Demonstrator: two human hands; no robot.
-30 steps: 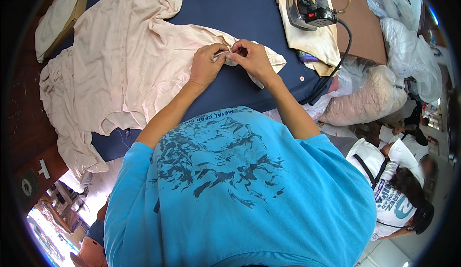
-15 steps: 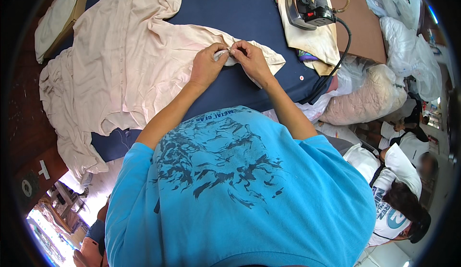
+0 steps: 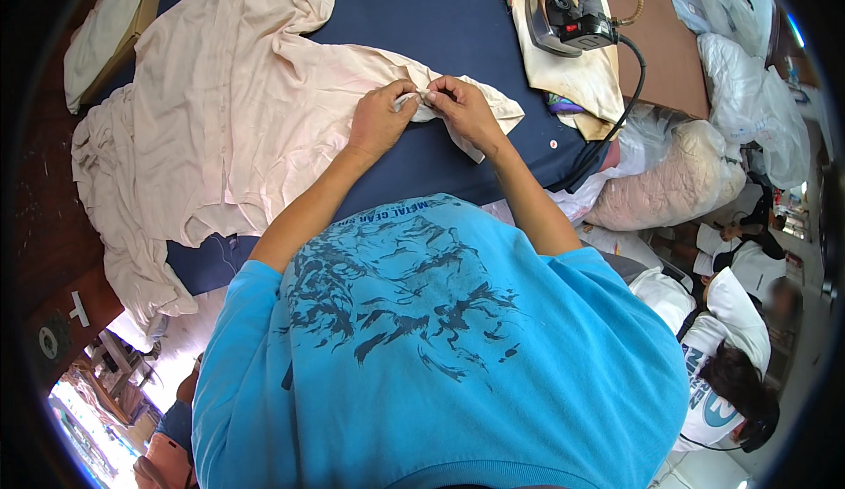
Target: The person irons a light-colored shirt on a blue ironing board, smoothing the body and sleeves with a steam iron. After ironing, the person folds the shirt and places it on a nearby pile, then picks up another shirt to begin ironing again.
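Observation:
A cream button-front shirt (image 3: 194, 93) lies spread and wrinkled on a dark blue covered table (image 3: 422, 14). One of its sleeves reaches right, toward my two hands. My left hand (image 3: 380, 121) pinches the sleeve near its cuff end. Close beside it, my right hand (image 3: 463, 112) pinches the same fabric, the fingertips of both hands almost meeting. The cuff (image 3: 502, 109) sticks out past my right hand. What lies between the fingertips, beyond the cloth, is too small to make out.
An iron (image 3: 563, 18) with a black cord rests on a cream cloth (image 3: 581, 80) at the far right. A small round button-like piece (image 3: 554, 144) lies near the table's right edge. Stuffed plastic bags (image 3: 678, 172) stand at the right. Another person (image 3: 722, 375) sits at lower right.
My hands keep their pinch on the sleeve, with barely any shift. The person at lower right has leaned slightly.

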